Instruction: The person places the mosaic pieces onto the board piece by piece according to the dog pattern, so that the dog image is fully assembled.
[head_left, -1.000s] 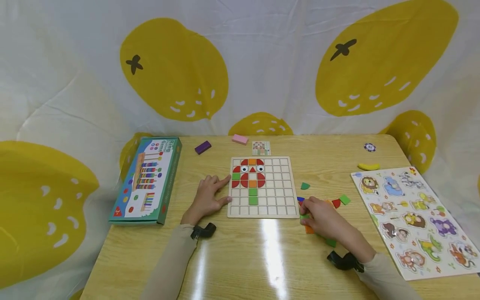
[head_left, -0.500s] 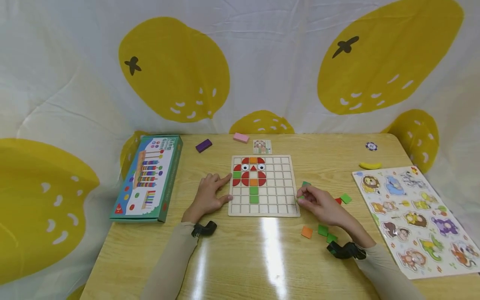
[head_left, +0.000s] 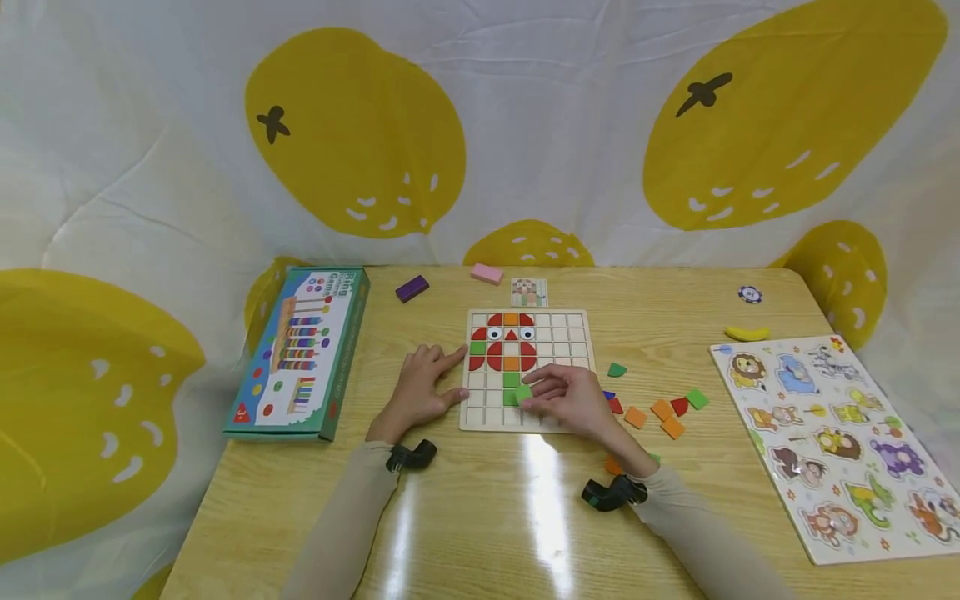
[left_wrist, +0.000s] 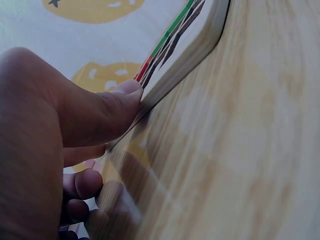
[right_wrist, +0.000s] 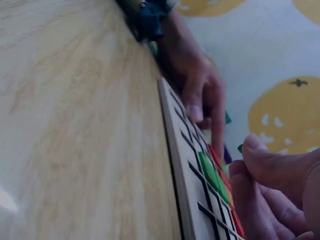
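In the head view a wooden grid board point(head_left: 480, 417) bears red, orange and green tiles and two round eye pieces in its left columns. My left hand point(head_left: 423, 392) touches the board's left edge with thumb and index finger; the left wrist view shows the thumb point(left_wrist: 117, 107) against that edge. Over the lower middle of the board, my right hand point(head_left: 573, 400) pinches a green tile point(head_left: 523, 394) beside the two green tiles in the grid. Only a sliver of the pinched tile point(right_wrist: 240, 148) shows between thumb and fingertip in the right wrist view.
Loose orange tiles point(head_left: 662, 409), red and green ones lie right of the board. A picture card point(head_left: 529, 292), purple block point(head_left: 412, 288) and pink block point(head_left: 487, 273) sit behind it. A game box point(head_left: 300, 358) stands left, an animal puzzle point(head_left: 832, 450) right.
My right hand has gone from the loose tiles at the right to over the board, carrying a green tile. The left hand has stayed at the board's left edge.
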